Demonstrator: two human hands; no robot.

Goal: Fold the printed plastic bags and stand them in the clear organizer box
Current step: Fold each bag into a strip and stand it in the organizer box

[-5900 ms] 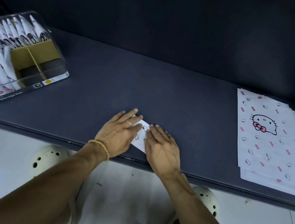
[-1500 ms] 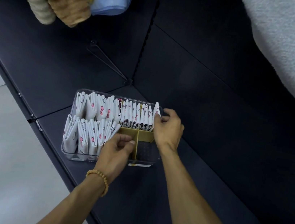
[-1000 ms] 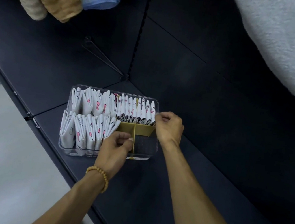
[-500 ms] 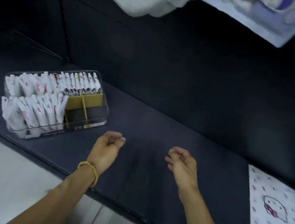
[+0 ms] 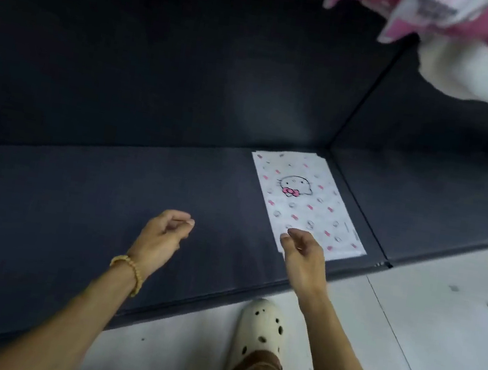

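The right hand (image 5: 305, 253) reaches over the near left corner of the stack of printed plastic bags (image 5: 306, 200), fingers loosely curled with the thumb and forefinger tips apart — it holds nothing, and whether a fingertip already touches the top bag is not clear through the blur. The left hand (image 5: 163, 234) hangs above the bare middle of the dark shelf (image 5: 76, 208), well left of the stack, its fingers also loosely bent and holding nothing; a beaded bracelet (image 5: 130, 272) circles that wrist.

The stack lies flat at the shelf's right end, its far edge close to the back panel and its right edge beside the seam where the next shelf section begins. The top bag is white with small pink bows and a cartoon cat face with a pink bow printed toward its far end.

Below the shelf's front edge, on the pale floor (image 5: 408, 302), stands a cream clog with holes (image 5: 260, 328). Blurred pink-and-white soft goods (image 5: 463, 40) hang at the upper right.
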